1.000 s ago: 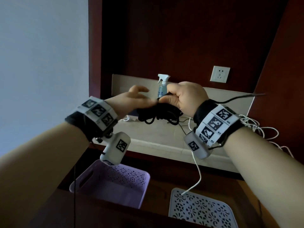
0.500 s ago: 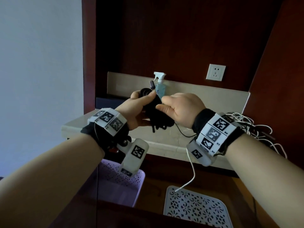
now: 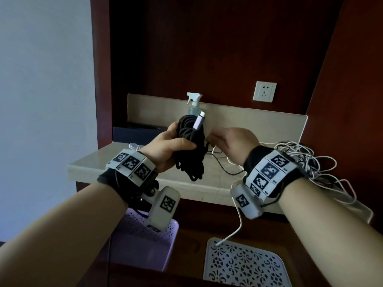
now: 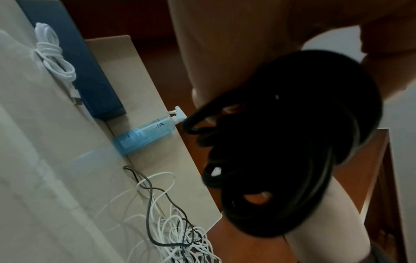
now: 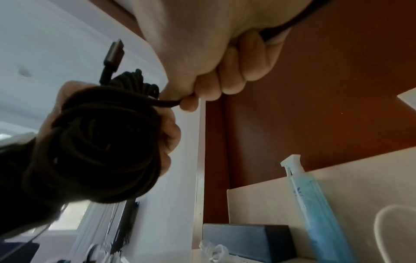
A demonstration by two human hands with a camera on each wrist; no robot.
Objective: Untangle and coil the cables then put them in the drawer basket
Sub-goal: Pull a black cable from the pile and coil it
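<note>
My left hand (image 3: 172,145) grips a thick coil of black cable (image 3: 189,149) upright above the marble shelf, its silver plug (image 3: 199,122) sticking up. The same black coil (image 4: 292,151) fills the left wrist view, my fingers wrapped round it. My right hand (image 3: 229,141), just right of the coil, pinches the free strand of the black cable (image 5: 167,103) between thumb and forefinger, the other fingers curled. A tangle of white and dark cables (image 3: 306,162) lies on the shelf at the right. Below stand a lilac basket (image 3: 145,247) and a white lattice basket (image 3: 244,266).
A blue spray bottle (image 3: 193,107) stands at the shelf's back wall, beside a dark blue box (image 4: 74,58). A coiled white cable (image 4: 54,53) lies by that box. A wall socket (image 3: 264,91) sits above. One white cable end (image 3: 234,233) hangs over the shelf edge (image 3: 196,188) toward the white basket.
The black bundle has gone from hanging loosely between both hands to a tight upright coil in my left hand. My right hand has slid off to the right, holding one strand.
</note>
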